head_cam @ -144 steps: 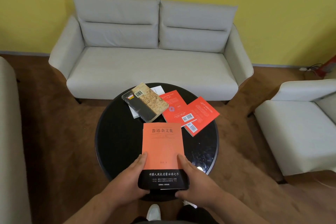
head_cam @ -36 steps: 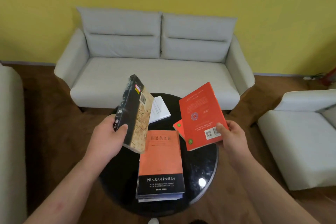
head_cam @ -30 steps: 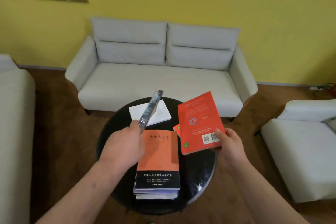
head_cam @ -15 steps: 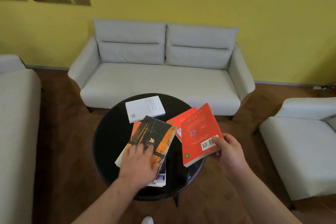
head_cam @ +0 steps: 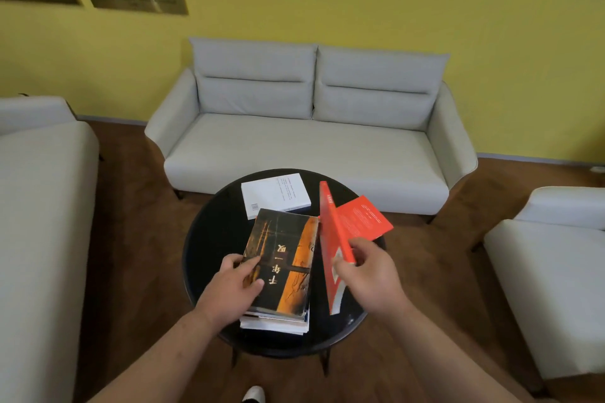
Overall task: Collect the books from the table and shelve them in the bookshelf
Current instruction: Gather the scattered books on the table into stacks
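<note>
A dark book with an orange stripe (head_cam: pixel 284 265) lies on top of a small pile of books at the front of the round black table (head_cam: pixel 209 239). My left hand (head_cam: pixel 234 286) rests on its left edge, fingers on the cover. My right hand (head_cam: pixel 370 275) grips a red book (head_cam: pixel 330 232) that stands tilted on edge just right of the pile. Another red book (head_cam: pixel 363 217) lies flat behind it. A white book (head_cam: pixel 275 195) lies at the table's far side.
A grey two-seat sofa (head_cam: pixel 304 141) stands behind the table against the yellow wall. Another sofa (head_cam: pixel 39 222) is on the left and an armchair (head_cam: pixel 553 271) on the right. Brown carpet surrounds the table. No bookshelf is in view.
My left hand laid the dark book on the pile and squared it up. My right hand swung the red book onto its edge, closer to the pile.
</note>
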{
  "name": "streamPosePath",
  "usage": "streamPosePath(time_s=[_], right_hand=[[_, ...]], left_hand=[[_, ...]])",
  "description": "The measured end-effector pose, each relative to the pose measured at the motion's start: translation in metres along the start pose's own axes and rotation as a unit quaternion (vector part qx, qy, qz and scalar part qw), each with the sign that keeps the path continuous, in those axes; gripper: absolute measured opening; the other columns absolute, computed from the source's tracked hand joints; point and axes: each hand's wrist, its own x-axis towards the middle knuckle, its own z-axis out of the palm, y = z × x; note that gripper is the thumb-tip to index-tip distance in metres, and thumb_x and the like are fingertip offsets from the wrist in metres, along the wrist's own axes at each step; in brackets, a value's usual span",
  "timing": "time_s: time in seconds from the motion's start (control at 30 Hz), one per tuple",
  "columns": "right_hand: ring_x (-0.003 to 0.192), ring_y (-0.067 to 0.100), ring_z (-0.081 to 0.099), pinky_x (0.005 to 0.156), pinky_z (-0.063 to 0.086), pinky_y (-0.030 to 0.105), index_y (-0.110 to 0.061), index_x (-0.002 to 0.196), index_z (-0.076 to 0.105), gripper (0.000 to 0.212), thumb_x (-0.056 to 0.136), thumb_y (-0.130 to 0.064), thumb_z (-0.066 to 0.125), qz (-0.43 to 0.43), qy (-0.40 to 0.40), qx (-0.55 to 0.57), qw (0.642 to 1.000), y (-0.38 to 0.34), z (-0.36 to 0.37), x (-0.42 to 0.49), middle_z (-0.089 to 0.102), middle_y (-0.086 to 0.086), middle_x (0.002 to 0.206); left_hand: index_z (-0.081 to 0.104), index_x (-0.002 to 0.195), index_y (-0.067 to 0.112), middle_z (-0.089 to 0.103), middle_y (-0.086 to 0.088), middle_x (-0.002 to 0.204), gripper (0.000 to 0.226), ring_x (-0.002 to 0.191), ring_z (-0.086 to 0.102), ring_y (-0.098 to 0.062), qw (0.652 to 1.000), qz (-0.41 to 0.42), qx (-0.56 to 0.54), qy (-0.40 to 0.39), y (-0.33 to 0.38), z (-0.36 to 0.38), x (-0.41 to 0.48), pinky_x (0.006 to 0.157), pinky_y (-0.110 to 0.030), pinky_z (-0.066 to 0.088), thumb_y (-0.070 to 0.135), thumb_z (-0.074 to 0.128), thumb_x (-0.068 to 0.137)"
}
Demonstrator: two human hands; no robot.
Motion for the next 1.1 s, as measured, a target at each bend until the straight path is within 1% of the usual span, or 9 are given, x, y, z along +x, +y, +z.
streamPosePath(time_s=[0.07,0.2,0.4,0.57,0.63,0.7,0.83,0.97,1.1], right_hand=[[0.081,0.005,0.068,0.063,0.054,0.011,-0.034,0.104,0.059,0.015,0.093,-0.032,0.067,-0.032,-0.048,-0.080,0.995,-0.009,0.023,0.000,0.068,-0.015,0.092],[0.098,0.019,0.066,0.077,0.054,0.028,-0.020,0.112,0.054,0.033,0.091,-0.045,0.059,-0.107,-0.080,-0.306,0.943,-0.013,0.071,0.005,0.065,0.000,0.110],[0.115,0.034,0.053,0.092,0.050,0.045,-0.009,0.133,0.046,0.045,0.097,-0.033,0.056,-0.158,-0.125,-0.511,0.836,-0.024,0.119,0.009,0.055,0.016,0.130],[0.115,0.031,0.054,0.100,0.047,0.046,-0.012,0.128,0.054,0.052,0.094,-0.052,0.052,-0.229,-0.125,-0.515,0.817,0.002,0.128,0.007,0.056,0.011,0.125],[0.115,0.026,0.055,0.101,0.047,0.042,-0.016,0.127,0.058,0.054,0.093,-0.057,0.048,-0.251,-0.138,-0.472,0.834,0.011,0.118,0.007,0.059,0.005,0.124],[0.124,0.018,0.048,0.110,0.040,0.037,-0.023,0.130,0.059,0.046,0.098,-0.051,0.045,-0.208,-0.152,-0.373,0.891,0.016,0.101,0.015,0.055,-0.003,0.133],[0.118,0.010,0.056,0.097,0.051,0.027,-0.021,0.128,0.060,0.035,0.096,-0.037,0.062,0.026,0.054,-0.142,0.988,0.032,0.075,0.051,0.057,-0.004,0.131],[0.095,0.024,0.077,0.088,0.061,0.048,-0.025,0.127,0.057,0.036,0.094,-0.037,0.067,0.262,-0.010,0.226,0.938,0.037,0.071,0.077,0.076,0.003,0.114],[0.095,0.026,0.077,0.083,0.062,0.046,-0.029,0.128,0.056,0.027,0.101,-0.033,0.058,0.298,-0.048,0.296,0.906,0.031,0.080,0.078,0.078,0.003,0.108]], left_hand=[[0.047,0.142,0.030,0.047,0.007,0.130,0.042,0.113,0.055,-0.011,0.993,-0.018,-0.113,-0.003,-0.005,-0.006,0.000,0.092,-0.025,0.048,0.029,0.048,0.100],[0.058,0.128,0.031,0.064,0.010,0.114,0.032,0.102,0.060,-0.004,0.980,-0.034,-0.198,0.012,-0.011,-0.014,0.003,0.082,-0.021,0.048,0.020,0.050,0.100],[0.060,0.106,0.036,0.065,-0.003,0.110,0.022,0.100,0.066,-0.018,0.954,-0.076,-0.287,-0.039,-0.014,-0.030,0.017,0.086,-0.044,0.058,0.024,0.042,0.103],[0.043,0.135,0.023,0.063,0.000,0.107,0.039,0.094,0.066,-0.014,0.953,-0.107,-0.278,-0.059,-0.012,-0.031,0.038,0.073,-0.032,0.057,0.036,0.050,0.099],[0.045,0.134,0.024,0.065,0.004,0.108,0.046,0.095,0.066,-0.013,0.956,-0.106,-0.261,-0.080,-0.010,-0.030,0.044,0.078,-0.034,0.056,0.043,0.057,0.094],[0.051,0.128,0.028,0.067,0.009,0.109,0.044,0.098,0.066,-0.010,0.959,-0.095,-0.247,-0.099,-0.010,-0.026,0.050,0.087,-0.037,0.055,0.045,0.064,0.089],[0.048,0.127,0.032,0.069,0.005,0.109,0.039,0.097,0.069,-0.013,0.929,-0.118,-0.327,-0.126,-0.002,-0.023,0.057,0.075,-0.031,0.053,0.037,0.063,0.091],[0.044,0.132,0.037,0.071,0.001,0.113,0.047,0.103,0.069,-0.020,0.896,-0.141,-0.396,-0.145,0.001,-0.021,0.069,0.093,-0.046,0.052,0.048,0.062,0.089],[0.046,0.127,0.046,0.071,-0.005,0.117,0.038,0.105,0.070,-0.029,0.845,-0.171,-0.473,-0.180,0.005,-0.019,0.076,0.094,-0.055,0.051,0.046,0.059,0.091]])
